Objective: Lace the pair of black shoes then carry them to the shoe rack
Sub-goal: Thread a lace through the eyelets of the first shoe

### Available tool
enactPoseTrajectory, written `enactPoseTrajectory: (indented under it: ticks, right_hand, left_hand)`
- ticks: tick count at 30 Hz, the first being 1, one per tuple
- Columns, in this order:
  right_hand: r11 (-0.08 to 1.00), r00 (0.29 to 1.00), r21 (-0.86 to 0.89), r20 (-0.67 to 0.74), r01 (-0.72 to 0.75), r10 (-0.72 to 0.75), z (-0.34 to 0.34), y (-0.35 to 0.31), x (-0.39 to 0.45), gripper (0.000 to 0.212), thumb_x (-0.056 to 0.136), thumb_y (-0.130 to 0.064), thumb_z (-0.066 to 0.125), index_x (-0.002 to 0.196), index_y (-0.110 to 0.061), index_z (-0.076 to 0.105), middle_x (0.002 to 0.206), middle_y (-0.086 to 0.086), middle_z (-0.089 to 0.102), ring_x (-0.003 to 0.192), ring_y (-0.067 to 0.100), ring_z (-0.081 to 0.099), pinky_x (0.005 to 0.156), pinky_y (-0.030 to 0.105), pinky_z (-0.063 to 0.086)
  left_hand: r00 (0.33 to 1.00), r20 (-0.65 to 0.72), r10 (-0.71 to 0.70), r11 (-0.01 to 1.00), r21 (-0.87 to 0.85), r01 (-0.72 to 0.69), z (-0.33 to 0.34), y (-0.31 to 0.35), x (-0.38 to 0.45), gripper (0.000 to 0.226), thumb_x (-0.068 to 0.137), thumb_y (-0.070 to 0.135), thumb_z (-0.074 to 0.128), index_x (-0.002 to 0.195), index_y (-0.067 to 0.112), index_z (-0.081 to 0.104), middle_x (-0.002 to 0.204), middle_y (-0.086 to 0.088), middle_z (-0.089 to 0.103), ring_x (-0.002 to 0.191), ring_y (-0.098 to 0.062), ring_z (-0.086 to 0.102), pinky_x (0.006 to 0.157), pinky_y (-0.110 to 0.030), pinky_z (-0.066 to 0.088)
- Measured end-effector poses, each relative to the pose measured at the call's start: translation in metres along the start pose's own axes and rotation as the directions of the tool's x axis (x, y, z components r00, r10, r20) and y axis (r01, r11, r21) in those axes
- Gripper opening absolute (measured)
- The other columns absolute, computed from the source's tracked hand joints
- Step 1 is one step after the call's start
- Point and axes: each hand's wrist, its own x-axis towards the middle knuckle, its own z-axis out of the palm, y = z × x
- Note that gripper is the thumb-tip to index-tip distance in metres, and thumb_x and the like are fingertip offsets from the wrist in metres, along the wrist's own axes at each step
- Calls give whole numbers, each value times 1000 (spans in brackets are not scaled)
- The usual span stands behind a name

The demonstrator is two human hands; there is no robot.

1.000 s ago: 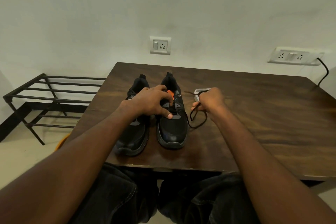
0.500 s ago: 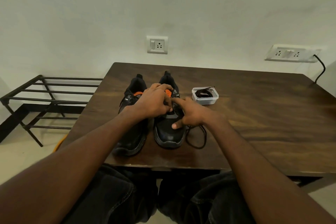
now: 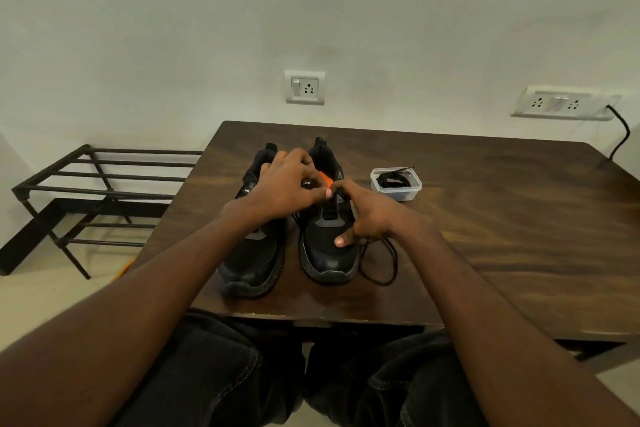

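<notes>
Two black shoes stand side by side on the dark wooden table [image 3: 485, 236], toes toward me: the left shoe [image 3: 254, 260] and the right shoe [image 3: 327, 253] with an orange tongue. My left hand [image 3: 287, 187] lies over both shoes, and its curled fingers hold the right shoe's upper by the tongue. My right hand [image 3: 367, 218] rests on the right shoe's eyelet area and pinches a black lace [image 3: 384, 267]. The lace trails in a loop onto the table to the right of that shoe. The fingertips hide where the lace end sits.
A small clear plastic tub [image 3: 396, 184] holding another black lace sits on the table right of the shoes. A black metal shoe rack [image 3: 97, 191] stands on the floor to the left. Wall sockets and a black cable [image 3: 621, 135] are behind the table.
My right hand has carried the lace from beside the tub over to the right shoe's eyelets. My left hand has stayed on the shoes, shifting slightly.
</notes>
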Motion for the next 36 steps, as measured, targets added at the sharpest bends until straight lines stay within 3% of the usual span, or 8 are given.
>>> enactPoseTrajectory:
  ticks: [8,13,17,22,24,28,32,36]
  right_hand:
    - [1000,1000,-25,4,-12,12,-1,-4,-3,114,75,-28,93,161,-34,18,158,6,47,142,32,48,109,48,45]
    - [1000,999,-4,-16,-31,31,0,-5,-1,110,73,-28,94,156,-39,23,153,5,52,136,32,53,107,48,48]
    - [999,999,33,-21,-41,42,-1,-6,0,112,73,-29,95,158,-40,23,156,4,49,139,31,51,110,50,47]
    - [999,999,-2,-19,-32,32,0,-11,2,109,73,-30,94,156,-39,24,153,4,51,137,32,52,108,52,49]
    - [1000,1000,-2,-15,-27,27,0,-11,3,109,73,-30,94,156,-39,25,154,4,51,138,31,52,108,52,48]
    - [1000,1000,13,-16,-24,24,0,-10,2,109,73,-28,94,157,-40,25,154,3,50,138,30,51,106,48,50]
    - [1000,1000,15,-12,-26,26,1,-8,1,111,73,-29,95,157,-40,23,156,4,50,139,30,51,111,51,47]
    - [1000,1000,8,-3,-28,28,-2,-7,1,111,75,-29,93,159,-38,20,159,6,46,140,32,50,111,50,46]
  left_hand:
    - [995,65,77,966,244,-91,14,20,-1,12,88,45,75,98,38,77,126,7,44,112,-18,37,89,-38,29]
    - [992,39,-121,978,-168,126,-2,16,2,14,88,27,78,75,31,74,105,9,61,106,-14,54,95,-42,44]
    - [965,182,-188,826,-502,256,-13,6,-8,11,97,15,68,92,14,78,90,1,78,91,-7,72,103,-42,53]
    - [978,192,-78,935,-326,139,-7,5,-6,9,95,35,72,100,28,73,79,4,75,82,-6,71,95,-42,51]
    - [984,171,-44,997,-55,54,-4,13,-5,11,93,41,73,98,32,74,84,10,72,90,-8,65,89,-39,35]
    - [995,91,-42,987,162,27,3,18,-4,10,94,29,67,85,30,73,83,13,70,93,-9,59,90,-43,23]
    - [982,-44,-182,967,-190,170,-16,26,0,15,101,19,61,89,22,69,87,8,69,78,0,58,90,-34,34]
    - [964,144,-222,586,-771,250,-20,29,-8,19,109,13,45,99,15,60,85,1,76,73,-5,70,67,-25,52]
